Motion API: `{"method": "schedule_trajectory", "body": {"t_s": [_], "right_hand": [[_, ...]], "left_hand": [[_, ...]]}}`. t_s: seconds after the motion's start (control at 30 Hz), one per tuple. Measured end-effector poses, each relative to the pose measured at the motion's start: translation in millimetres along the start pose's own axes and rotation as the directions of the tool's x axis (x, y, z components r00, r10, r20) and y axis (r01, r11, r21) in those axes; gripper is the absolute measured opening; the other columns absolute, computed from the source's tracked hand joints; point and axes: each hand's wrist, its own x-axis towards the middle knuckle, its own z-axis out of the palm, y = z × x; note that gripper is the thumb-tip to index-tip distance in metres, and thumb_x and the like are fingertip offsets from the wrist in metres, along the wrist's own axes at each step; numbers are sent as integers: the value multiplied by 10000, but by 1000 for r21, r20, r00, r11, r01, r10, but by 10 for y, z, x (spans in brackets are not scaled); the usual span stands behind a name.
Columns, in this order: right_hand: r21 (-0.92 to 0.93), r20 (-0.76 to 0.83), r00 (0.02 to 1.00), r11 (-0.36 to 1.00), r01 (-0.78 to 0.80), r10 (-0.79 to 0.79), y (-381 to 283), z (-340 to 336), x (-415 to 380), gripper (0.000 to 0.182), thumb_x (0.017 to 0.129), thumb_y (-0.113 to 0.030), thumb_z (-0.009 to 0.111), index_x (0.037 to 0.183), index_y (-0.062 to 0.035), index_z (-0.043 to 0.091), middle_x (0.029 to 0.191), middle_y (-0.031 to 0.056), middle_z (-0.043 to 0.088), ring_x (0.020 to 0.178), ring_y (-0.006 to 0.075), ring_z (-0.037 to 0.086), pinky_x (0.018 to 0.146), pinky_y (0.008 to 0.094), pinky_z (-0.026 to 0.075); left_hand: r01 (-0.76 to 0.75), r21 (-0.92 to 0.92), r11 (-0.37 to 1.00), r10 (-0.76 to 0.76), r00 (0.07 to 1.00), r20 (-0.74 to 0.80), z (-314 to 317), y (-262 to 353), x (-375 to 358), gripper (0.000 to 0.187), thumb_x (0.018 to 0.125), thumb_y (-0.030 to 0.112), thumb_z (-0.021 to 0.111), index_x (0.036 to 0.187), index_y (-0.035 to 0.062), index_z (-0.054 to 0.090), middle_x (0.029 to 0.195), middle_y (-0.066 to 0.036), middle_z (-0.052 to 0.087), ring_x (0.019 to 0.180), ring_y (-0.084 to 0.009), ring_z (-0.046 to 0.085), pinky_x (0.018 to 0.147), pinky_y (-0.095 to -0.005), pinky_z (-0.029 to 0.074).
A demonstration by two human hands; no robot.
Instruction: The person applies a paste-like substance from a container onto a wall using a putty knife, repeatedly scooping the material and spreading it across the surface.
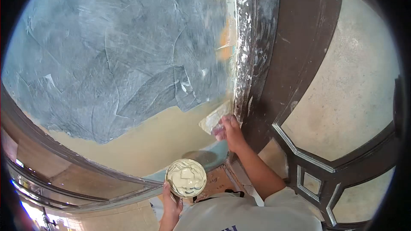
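Observation:
My left hand [171, 203] holds a round tub [186, 178] of cream-coloured paste by its side, low in the middle of the view. In my right hand [230, 133] is a wide, paste-smeared scraper [215, 118], its blade against or very close to the wall beside the dark trim. The wall [124, 51] is covered with rough grey-blue material in its upper part. Below that runs a smooth beige band [128, 152], which reaches the scraper.
Dark wooden trim [259, 60] with white flecks stands right of the wall. Further right are pale panels [346, 77] in dark frames. A cardboard box [214, 180] lies below, beyond my shirt. A curved dark ledge [85, 162] runs along the lower left.

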Motion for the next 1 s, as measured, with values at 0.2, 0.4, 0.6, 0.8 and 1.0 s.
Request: {"method": "schedule_trajectory", "body": {"t_s": [0.2,0.4,0.6,0.8,1.0], "right_hand": [[89,-30,998,995,54,-52,-177,106,211,300,1021,-345,526,1118,-60,515,970,63,619,629,149,654,457,265,499],[74,-48,997,995,62,-58,541,-140,336,290,1027,-340,519,1143,-73,514,1011,52,605,685,135,639,463,271,501],[-203,-271,951,957,-209,150,1887,-697,153,279,1020,-360,523,1053,-83,534,799,57,605,590,147,609,389,277,435],[-229,-56,861,833,-503,505,2505,-1359,-101,215,1018,-325,524,1000,-113,554,725,22,596,504,106,540,354,261,335],[-52,323,738,790,-611,593,1261,-911,-380,129,967,-260,597,994,-140,559,657,-41,465,443,48,370,377,229,287]], "left_hand": [[30,9,1000,-29,999,-27,-87,-15,22,477,1026,344,434,1421,78,406,1422,-103,504,1290,-252,519,1063,-406,454],[-18,-11,1000,18,999,-36,-23,8,-43,478,1036,354,418,1427,80,406,1422,-102,506,1292,-243,518,1054,-401,460],[-29,-25,999,28,999,-43,-92,-48,-16,476,1043,353,409,1434,81,404,1424,-104,508,1289,-245,522,1054,-397,461],[-75,-9,997,75,996,-41,-193,-146,129,567,1024,464,395,1445,85,405,1393,-118,534,1195,-274,587,880,-429,572],[-107,-63,992,102,992,-78,134,-112,42,570,1034,445,400,1462,68,395,1458,-118,481,1330,-263,478,1109,-417,401]]}}
